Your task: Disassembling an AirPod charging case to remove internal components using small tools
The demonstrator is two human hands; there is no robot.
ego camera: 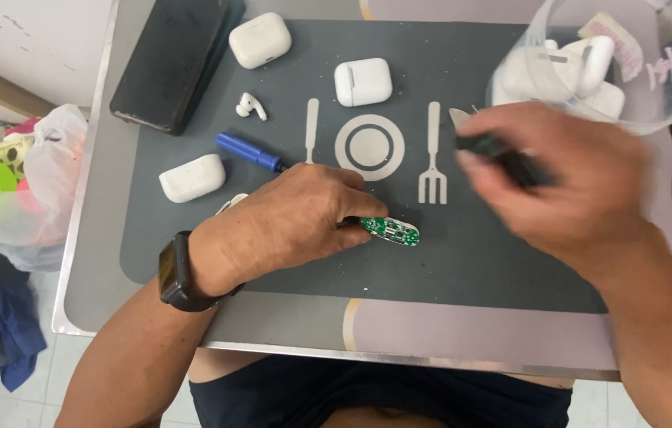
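The left hand (292, 218) pinches a green circuit board (390, 231), which juts past its fingertips. The right hand (562, 182), blurred, is clamped on a dark tool (502, 154).

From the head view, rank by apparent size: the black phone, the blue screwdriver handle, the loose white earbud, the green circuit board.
1. Black phone, clearly largest.
2. Blue screwdriver handle.
3. Green circuit board, partly hidden by the left hand, so unsure.
4. Loose white earbud.

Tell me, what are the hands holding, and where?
Left hand pinches a green circuit board by its left end. Right hand grips a dark tool around its middle.
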